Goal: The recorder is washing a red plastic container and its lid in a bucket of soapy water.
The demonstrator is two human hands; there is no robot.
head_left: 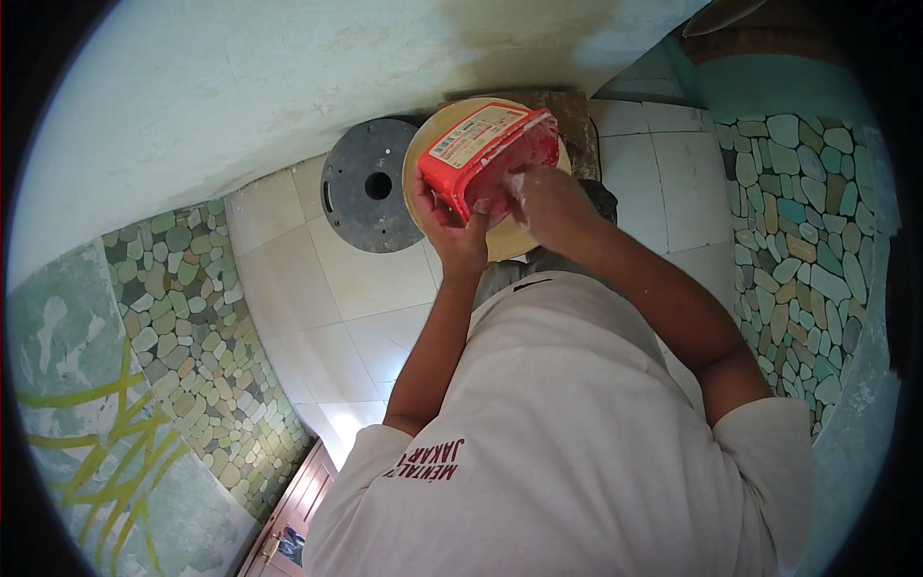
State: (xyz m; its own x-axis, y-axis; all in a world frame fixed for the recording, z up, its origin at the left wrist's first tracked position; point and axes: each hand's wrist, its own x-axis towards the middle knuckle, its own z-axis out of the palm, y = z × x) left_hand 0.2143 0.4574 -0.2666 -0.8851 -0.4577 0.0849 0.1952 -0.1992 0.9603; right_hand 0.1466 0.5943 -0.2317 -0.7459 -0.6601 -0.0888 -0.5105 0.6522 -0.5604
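Observation:
My left hand (452,231) grips a red plastic tub (447,180) by its lower left end, thumb at the rim and fingers around the outside. The tub is tilted on its side, with a pale printed label on the upper face and its mouth turned toward my right hand. White residue smears its rim and inner wall. At that mouth is my right hand (556,207), its fingers curled and slightly blurred, with white matter on them. What it holds is hidden. Under the tub sits a round pale-yellow basin (415,163), largely covered by the tub and hands.
Left of the basin lies a grey round disc (351,207) with a centre hole. A brown board (577,108) shows behind the basin, against a pale wall (288,87). Pale tiles (336,279) cover the floor, with pebble strips (183,317) beside them. A pink door (293,505) stands lower left.

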